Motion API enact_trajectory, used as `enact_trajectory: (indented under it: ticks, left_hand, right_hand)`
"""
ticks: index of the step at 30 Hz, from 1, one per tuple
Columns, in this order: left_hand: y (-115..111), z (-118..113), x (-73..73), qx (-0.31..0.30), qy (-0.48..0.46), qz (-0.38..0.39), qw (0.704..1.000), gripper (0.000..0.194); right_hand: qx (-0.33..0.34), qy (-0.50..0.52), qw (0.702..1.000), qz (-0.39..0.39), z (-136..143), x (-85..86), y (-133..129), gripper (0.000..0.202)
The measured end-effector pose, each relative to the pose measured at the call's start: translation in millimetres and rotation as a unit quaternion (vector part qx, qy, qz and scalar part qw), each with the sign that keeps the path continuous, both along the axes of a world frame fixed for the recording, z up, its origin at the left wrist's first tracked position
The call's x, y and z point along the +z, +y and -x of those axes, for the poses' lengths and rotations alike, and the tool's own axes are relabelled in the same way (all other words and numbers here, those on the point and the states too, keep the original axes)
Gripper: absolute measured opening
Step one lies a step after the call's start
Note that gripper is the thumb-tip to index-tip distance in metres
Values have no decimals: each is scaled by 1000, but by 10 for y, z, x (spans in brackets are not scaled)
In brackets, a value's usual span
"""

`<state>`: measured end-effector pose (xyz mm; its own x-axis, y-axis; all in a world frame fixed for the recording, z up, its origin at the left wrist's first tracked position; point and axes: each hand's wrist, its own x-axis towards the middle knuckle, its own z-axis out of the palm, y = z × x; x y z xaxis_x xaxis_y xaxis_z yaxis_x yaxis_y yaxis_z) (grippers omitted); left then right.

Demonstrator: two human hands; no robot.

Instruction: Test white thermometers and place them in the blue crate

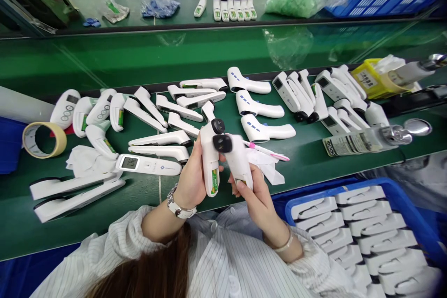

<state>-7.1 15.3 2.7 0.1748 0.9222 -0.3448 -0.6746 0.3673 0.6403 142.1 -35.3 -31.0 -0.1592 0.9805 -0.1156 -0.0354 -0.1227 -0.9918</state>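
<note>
My left hand is closed round a white infrared thermometer, its black sensor end up and a green board showing in its open lower part. A second white thermometer is gripped in my right hand, tilted so its black end crosses in front of the first one's head. Right behind my hands lie a pink-and-white pen and a crumpled white tissue. Left of my left hand, a thermometer with a grey display lies flat on the green bench.
More thermometers lie in groups along the bench. A tape roll sits at the left; a pump bottle and yellow box are at the right. A blue crate of thermometers stands lower right. A raised shelf runs behind.
</note>
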Motion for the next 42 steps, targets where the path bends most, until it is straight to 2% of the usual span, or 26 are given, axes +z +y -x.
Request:
enact_trajectory:
  ticks: [3,7,11,15,19,26,32,36,42]
  left_hand:
    - [-3,32,2,1,-5,-4,1000,44]
    - [-17,37,18,-5,-12,2,1000,60]
    - [-26,16,15,2,-9,7,1000,56]
    - [-33,11,9,-11,-7,8,1000,44]
    - [-36,23,2,-46,7,11,999,36]
    - [-30,19,-59,-34,-9,-17,999,34]
    - [-37,24,-97,-31,-4,-44,999,34]
    - [-31,24,-97,-35,-10,-53,998,34]
    - [-39,36,-99,-42,-10,-52,998,36]
  right_hand:
    - [-27,5,1000,-6,33,-27,-9,36]
    - [-56,89,993,56,73,36,46,35]
    - [-100,169,973,118,121,140,112,41]
    - [-57,237,953,179,148,150,148,42]
    - [-25,287,935,208,134,122,166,35]
    - [-16,392,892,226,89,104,174,22]
    - [13,458,861,220,66,136,158,27]
    - [22,473,851,228,54,157,161,30]
    - [23,460,857,232,52,156,165,36]
